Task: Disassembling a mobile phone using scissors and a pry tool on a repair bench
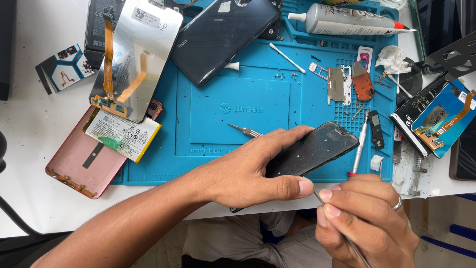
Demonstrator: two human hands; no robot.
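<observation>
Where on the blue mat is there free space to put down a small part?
The raised centre panel of the blue mat is mostly bare, bordered by the dark phone back cover above, tweezers below and loose screws at its upper right. The mat's right side is crowded with a metal bracket, an orange pick and a screwdriver.

A silvery phone screen panel (136, 54) with orange ribbon cables lies upper left; beneath it a white-and-yellow labelled battery (122, 135). A small blue-and-white card package (63, 64) sits at far left. At right, a blue-backed screen (443, 118) rests on what looks like a black box (410, 119)
</observation>
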